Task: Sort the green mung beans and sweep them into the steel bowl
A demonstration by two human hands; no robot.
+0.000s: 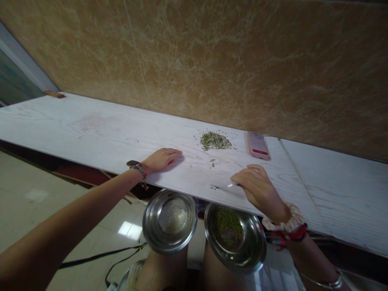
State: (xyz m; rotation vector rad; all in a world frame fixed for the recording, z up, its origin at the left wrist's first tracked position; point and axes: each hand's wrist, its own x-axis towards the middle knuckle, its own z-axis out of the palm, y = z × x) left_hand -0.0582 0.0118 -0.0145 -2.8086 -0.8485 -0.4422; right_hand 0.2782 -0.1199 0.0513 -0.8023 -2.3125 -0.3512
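My left hand lies flat on the white tabletop, its fingers stretched together and nothing in them. My right hand is closed over the table's front part, pinching a small thin, clear plastic-looking piece whose kind I cannot make out. Several green beans lie just left of its tip. Farther back is a loose pile of green beans mixed with whitish grains, and a few stray beans sit between pile and hand. Below the edge, a steel bowl contains green beans; another steel bowl contains whitish grains.
A phone in a pink case lies near the wall, right of the pile. The white table runs along a brown marbled wall. Both bowls rest on my legs. A dark strap hangs at lower left.
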